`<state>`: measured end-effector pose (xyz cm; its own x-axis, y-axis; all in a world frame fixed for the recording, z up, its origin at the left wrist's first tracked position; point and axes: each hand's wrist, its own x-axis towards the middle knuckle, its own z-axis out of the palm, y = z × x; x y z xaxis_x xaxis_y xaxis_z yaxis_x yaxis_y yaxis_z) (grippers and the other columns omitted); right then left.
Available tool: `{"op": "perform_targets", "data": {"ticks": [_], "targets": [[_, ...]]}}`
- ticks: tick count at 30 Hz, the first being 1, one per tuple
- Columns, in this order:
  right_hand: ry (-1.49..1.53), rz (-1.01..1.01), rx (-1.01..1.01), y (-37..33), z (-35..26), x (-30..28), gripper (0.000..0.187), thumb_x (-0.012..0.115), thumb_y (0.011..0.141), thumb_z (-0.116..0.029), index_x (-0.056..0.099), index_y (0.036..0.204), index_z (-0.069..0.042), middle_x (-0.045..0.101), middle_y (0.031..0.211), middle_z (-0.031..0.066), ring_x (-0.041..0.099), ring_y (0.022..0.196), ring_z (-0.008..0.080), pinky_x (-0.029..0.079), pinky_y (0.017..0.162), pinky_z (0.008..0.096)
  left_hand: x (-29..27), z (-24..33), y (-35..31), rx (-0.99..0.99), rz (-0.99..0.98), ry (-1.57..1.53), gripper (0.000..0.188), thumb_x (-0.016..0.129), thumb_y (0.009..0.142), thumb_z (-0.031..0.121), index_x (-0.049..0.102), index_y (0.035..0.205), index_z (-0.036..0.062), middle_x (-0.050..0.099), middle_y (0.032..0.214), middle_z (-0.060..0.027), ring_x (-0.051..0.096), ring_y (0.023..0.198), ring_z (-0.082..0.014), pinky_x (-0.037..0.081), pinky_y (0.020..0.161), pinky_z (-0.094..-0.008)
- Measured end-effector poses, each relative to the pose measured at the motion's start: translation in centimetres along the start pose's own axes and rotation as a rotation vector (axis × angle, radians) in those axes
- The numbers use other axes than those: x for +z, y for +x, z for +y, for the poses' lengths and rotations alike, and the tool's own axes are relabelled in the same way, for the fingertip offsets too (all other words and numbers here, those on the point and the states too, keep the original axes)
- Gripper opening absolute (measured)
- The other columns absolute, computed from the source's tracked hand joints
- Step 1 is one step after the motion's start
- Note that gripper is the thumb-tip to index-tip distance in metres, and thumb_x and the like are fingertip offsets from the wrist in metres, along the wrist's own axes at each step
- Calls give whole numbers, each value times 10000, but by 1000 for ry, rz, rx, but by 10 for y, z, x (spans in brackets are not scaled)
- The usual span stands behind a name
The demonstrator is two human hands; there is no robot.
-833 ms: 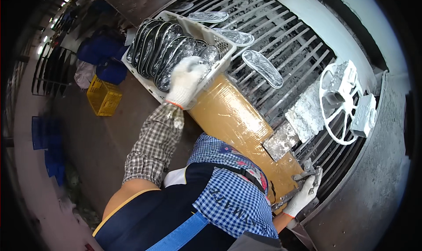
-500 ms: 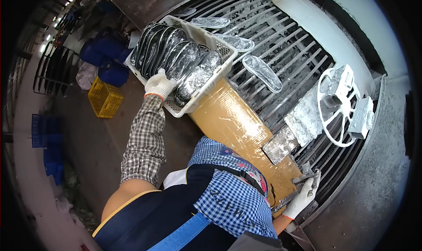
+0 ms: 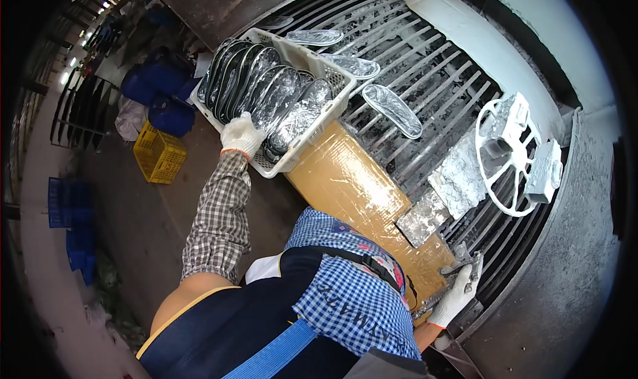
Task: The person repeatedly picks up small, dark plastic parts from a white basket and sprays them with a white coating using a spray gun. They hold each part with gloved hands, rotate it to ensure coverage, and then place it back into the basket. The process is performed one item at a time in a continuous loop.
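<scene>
My left hand [image 3: 242, 136], in a white knitted glove, is closed over the near rim of a white plastic crate [image 3: 321, 128]. Its fingertips lie beside the contents, partly hidden. Packed in the crate are several dark, long oval pieces [image 3: 269, 90] with shiny film on their faces. At the lower right my right hand [image 3: 454, 298], gloved too, is wrapped round a grey, paint-crusted metal tool that looks like a spray gun [image 3: 463, 262]. More film-covered oval pieces [image 3: 392, 110] lie on the slatted metal grate [image 3: 425, 80] right of the crate.
A tape-covered cardboard sheet [image 3: 359, 180] lies along the grate's near edge, under the crate's corner. On the grate stand a white-coated wheel-shaped frame [image 3: 484, 146] and coated blocks [image 3: 543, 170]. Blue drums [image 3: 171, 113] and a yellow crate [image 3: 158, 154] stand on the floor at left.
The view has shifted slightly. My left hand stays at the crate's near rim, its fingers a little more drawn in. My right hand keeps its hold on the spray gun.
</scene>
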<state>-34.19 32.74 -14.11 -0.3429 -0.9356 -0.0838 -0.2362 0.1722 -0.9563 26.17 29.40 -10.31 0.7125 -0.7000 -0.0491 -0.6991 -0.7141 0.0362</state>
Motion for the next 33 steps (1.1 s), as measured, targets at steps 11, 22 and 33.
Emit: {"op": "perform_targets", "data": {"ticks": [11,22,33], "targets": [[-5,-8,92,-3,-25,5,515,550,1124,-218,500,1576,25,679,1335,103,633,1146,166,497,992,307,3,-8,-4,-40,-96,-285,505,787,800,330,758,1188,8,741,1237,-211,708,1127,-401,542,1010,-464],[49,-56,1,5,-31,11,533,561,1116,-217,486,1574,46,652,868,22,579,735,69,409,650,232,-117,86,-44,241,121,-747,320,737,928,67,744,1240,-2,795,1098,-111,728,971,-159,558,898,-295],[212,-261,39,-1,-71,34,669,694,1044,-196,428,1615,31,560,1569,195,561,1401,231,427,1179,345,-29,236,-124,1101,-114,-729,354,751,848,-22,772,1198,29,783,1186,-164,771,1075,-295,604,955,-348]]}}
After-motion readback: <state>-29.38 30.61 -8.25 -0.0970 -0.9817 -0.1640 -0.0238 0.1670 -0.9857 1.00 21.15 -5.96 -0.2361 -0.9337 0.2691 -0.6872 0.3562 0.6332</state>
